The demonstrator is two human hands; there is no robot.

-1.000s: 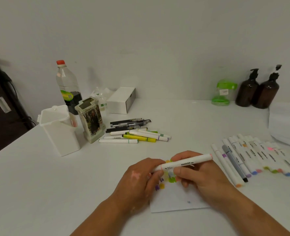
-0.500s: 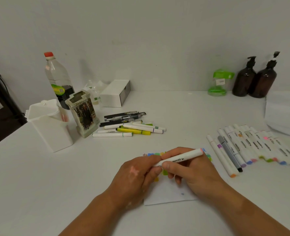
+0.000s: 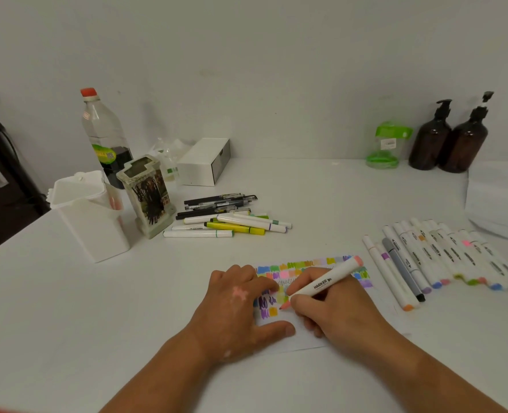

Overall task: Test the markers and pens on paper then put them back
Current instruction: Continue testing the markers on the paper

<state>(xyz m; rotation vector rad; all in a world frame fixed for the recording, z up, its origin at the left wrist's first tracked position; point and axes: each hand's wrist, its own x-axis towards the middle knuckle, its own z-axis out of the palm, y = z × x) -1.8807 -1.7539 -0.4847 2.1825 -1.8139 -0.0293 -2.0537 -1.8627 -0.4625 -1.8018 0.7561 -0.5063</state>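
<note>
1. Head view, risk first: the paper (image 3: 291, 338) could slide or wrinkle under the stroke if the left grip (image 3: 234, 302) lifts, smearing the swatches.
2. Pressing hard could bleed ink through onto the surface (image 3: 97, 308).
3. Right grip (image 3: 336, 305) is curled, pinching the marker (image 3: 324, 283), tip down at the sheet's middle.
4. Left grip lies spread flat, pressing the paper's 9 o'clock side.

White marker (image 3: 324, 283): uncapped, coral nib down on paper (image 3: 306, 265), barrel tilted up to the right, in grip of right hand (image 3: 336, 311). Paper: white sheet flat on worktop, upper part covered in colour swatches. Row of capped markers (image 3: 443, 257) side by side just right of it. Loose pile of markers (image 3: 240, 226) and black pens (image 3: 220, 204) beyond, to the left.
</note>
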